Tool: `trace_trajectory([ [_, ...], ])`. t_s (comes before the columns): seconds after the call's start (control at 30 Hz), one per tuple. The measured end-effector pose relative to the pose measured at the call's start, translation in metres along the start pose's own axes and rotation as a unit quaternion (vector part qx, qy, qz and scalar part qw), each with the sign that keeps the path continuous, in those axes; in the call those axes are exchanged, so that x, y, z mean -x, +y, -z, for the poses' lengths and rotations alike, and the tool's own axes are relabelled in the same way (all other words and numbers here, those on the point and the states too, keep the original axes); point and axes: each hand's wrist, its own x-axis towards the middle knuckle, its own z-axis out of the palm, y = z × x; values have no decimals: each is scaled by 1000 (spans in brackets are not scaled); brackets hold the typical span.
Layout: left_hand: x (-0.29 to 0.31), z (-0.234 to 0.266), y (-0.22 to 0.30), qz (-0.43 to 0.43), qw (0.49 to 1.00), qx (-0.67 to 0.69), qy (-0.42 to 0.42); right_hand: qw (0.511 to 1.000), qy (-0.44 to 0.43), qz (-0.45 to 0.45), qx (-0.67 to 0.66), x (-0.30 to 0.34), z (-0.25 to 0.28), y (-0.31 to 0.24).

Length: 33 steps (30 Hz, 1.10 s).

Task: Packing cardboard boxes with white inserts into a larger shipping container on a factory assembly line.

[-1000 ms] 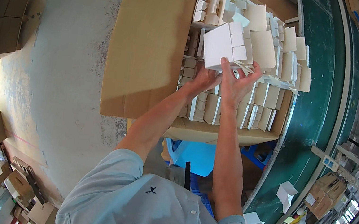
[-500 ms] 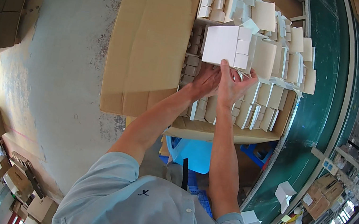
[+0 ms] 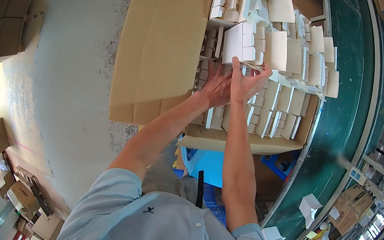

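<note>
Pinching a small white folded carton (image 3: 240, 43), flaps open, both hands' (image 3: 247, 83) grip closed on its lower edge.

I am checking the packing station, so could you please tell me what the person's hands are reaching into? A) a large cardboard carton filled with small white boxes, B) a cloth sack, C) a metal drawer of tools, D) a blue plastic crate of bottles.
A: both the left hand and the right hand rest among small white boxes inside an open brown carton.
</note>
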Motion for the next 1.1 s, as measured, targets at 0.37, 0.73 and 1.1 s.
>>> trace_trajectory([
  [0.37, 20, 19, -20, 137, 980, 136, 46, 986, -32, 17, 166, 3, -6, -19],
  [0.73, -66, -29, -7, 281, 942, 171, 67, 992, -93, 53, 70, 45, 115, 3],
  [1.1, 25, -21, 1, 74, 954, 145, 253, 973, 150, -129, 118, 273, 505, 73],
])
